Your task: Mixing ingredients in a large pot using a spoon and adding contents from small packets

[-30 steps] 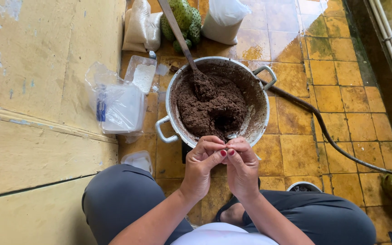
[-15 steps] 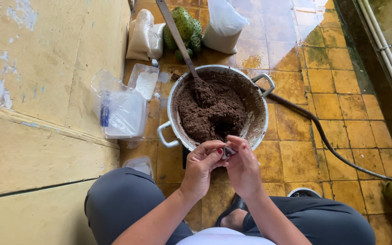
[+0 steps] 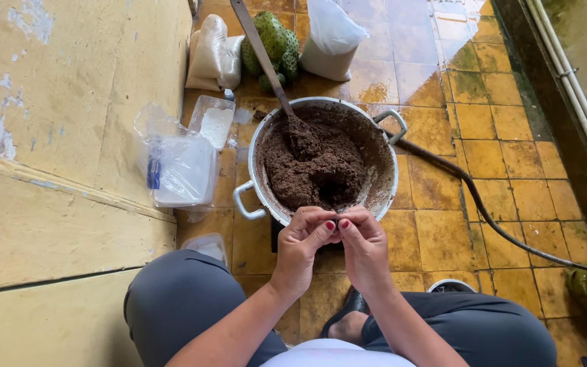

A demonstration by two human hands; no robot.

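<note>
The person wore slate-grey trousers, smooth and close-fitting over both thighs, and a white top of which only a curved edge showed at the bottom of the view. Both forearms were bare, with no sleeves, watch or bracelet on the wrists. The left hand [image 3: 304, 248] had dark red polish on its nails, and the right hand [image 3: 367, 246] carried the same red polish on the thumbnail that showed. No rings were visible on either hand. Between the knees a foot sat in a dark sandal or slipper
</note>
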